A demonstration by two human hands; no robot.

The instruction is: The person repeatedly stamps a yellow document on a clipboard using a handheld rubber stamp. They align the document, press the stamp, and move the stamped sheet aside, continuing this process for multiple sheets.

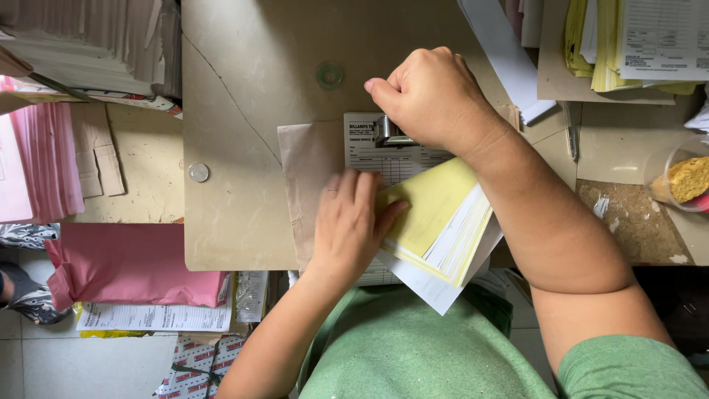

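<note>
My left hand [348, 222] lies flat on a booklet of white and yellow form sheets [436, 229], pressing it down on a brown paper strip [306, 174]. My right hand [432, 96] is closed on a metal stapler [390, 131] at the top edge of the printed form [369, 151]. The stack's loose pages fan out to the lower right, over the edge of the tan work board [244, 89].
Pink paper bundles [125, 266] and stacks of sheets [96, 44] lie at the left. Yellow and white forms [635, 44] are piled at the top right. A plastic cup with a yellow sponge [683, 177] stands at the right edge. A coin-like disc [198, 172] rests on the board.
</note>
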